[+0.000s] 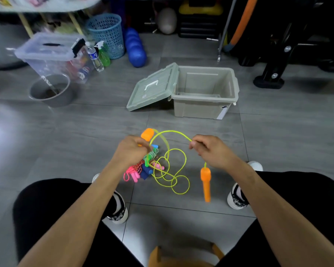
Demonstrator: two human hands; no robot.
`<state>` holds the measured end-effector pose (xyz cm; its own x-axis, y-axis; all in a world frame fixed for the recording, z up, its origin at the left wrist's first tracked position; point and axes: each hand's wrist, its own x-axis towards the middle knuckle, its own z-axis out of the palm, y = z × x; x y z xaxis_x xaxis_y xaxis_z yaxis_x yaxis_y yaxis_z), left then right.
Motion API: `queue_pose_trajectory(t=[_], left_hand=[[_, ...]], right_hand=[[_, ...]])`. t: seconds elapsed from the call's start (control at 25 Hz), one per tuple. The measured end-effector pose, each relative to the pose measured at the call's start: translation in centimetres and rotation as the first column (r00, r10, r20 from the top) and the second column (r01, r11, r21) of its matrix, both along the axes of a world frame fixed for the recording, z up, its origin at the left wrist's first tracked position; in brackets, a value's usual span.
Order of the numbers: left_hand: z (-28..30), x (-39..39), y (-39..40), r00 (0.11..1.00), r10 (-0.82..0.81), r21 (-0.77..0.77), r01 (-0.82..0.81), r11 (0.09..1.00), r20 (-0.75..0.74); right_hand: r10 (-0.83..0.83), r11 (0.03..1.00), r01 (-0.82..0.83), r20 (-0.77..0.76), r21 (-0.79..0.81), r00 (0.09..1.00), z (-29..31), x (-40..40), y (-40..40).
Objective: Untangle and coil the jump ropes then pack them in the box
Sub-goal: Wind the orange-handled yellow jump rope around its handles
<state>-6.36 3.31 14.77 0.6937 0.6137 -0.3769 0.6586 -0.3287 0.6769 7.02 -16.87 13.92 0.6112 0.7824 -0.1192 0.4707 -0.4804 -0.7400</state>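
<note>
My left hand (130, 151) grips one orange handle (148, 134) of the yellow jump rope (171, 170). My right hand (210, 150) pinches the yellow cord, and the second orange handle (206, 182) dangles below it. The cord arches between my hands and falls in loose loops onto the floor. A tangle of other jump ropes (143, 169), pink, red and green with blue and pink handles, lies under my left hand. The open grey-green box (203, 107) stands on the floor beyond, nothing visible inside, its lid (152, 88) leaning against its left side.
A clear lidded storage bin (52, 53), a grey bowl (50, 92), bottles (94, 56) and a blue mesh basket (107, 33) stand at back left. Black equipment legs (268, 79) are at back right. My shoes (117, 211) and knees flank the ropes.
</note>
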Motion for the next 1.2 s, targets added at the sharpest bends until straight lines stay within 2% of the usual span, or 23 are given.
queue_pose_trajectory(t=[0.04,0.12,0.2,0.28,0.36,0.4,0.48,0.56,0.64,0.68,0.72,0.8,0.92,1.08,1.2], left_hand=[[-0.5,-0.1,-0.6,0.995,-0.099,0.038,0.100,0.994,-0.030],[-0.9,0.1,-2.2,0.976,-0.217,0.110,0.213,0.971,0.022],[-0.6,0.4,-3.2,0.982,-0.185,0.201,0.173,0.964,0.046],[-0.3,0.5,-3.1,0.991,-0.127,0.252,0.136,0.958,-0.052],[-0.2,0.3,-2.6,0.986,-0.104,0.241,0.133,0.961,-0.130],[-0.3,0.2,-2.4,0.991,-0.096,0.227,0.116,0.967,-0.094],[-0.2,0.5,-2.7,0.990,-0.106,0.192,0.088,0.978,0.089],[-0.1,0.7,-3.7,0.953,-0.224,0.162,0.193,0.968,0.202],[-0.5,0.7,-4.7,0.897,-0.370,0.162,0.339,0.927,0.242],[-0.6,0.7,-5.0,0.879,-0.394,0.164,0.361,0.918,0.269],[-0.4,0.7,-5.1,0.878,-0.361,0.143,0.332,0.932,0.314],[0.3,0.8,-4.9,0.894,-0.179,0.046,0.176,0.983,0.410],[1.5,0.9,-3.7,0.854,0.080,-0.093,-0.037,0.995,0.514],[1.7,0.4,-2.3,0.809,0.331,-0.277,-0.217,0.936,0.485],[1.4,0.0,-1.9,0.834,0.347,-0.341,-0.207,0.917,0.428]], right_hand=[[0.044,0.999,-0.045,0.022,0.026,0.999,0.5,-0.5,0.1],[0.125,0.991,-0.127,0.055,0.032,0.991,1.4,-1.2,0.3],[0.160,0.987,-0.162,0.065,0.018,0.985,1.6,-1.4,0.3],[0.139,0.990,-0.141,0.083,0.013,0.987,1.5,-1.1,0.2],[0.102,0.995,-0.100,0.103,-0.020,0.989,1.4,-0.6,0.1],[0.103,0.994,-0.098,0.109,-0.048,0.989,1.3,-0.3,0.1],[0.146,0.984,-0.133,0.109,-0.117,0.983,1.3,-0.3,0.0],[0.204,0.974,-0.193,0.085,-0.122,0.975,1.3,-0.9,0.2],[0.207,0.977,-0.205,0.036,-0.054,0.978,1.3,-1.3,0.3],[0.189,0.982,-0.189,0.003,-0.018,0.982,1.4,-1.4,0.3],[0.168,0.986,-0.168,-0.026,0.007,0.985,1.3,-1.3,0.2],[0.127,0.992,-0.127,-0.071,0.014,0.989,0.9,-0.8,0.0],[0.086,0.996,-0.086,-0.037,0.013,0.996,-0.8,-0.1,-0.2],[0.065,0.997,-0.064,0.033,-0.032,0.997,-2.2,0.3,-0.4],[-0.026,0.999,0.026,-0.030,-0.019,0.999,-2.6,0.2,-0.3]])
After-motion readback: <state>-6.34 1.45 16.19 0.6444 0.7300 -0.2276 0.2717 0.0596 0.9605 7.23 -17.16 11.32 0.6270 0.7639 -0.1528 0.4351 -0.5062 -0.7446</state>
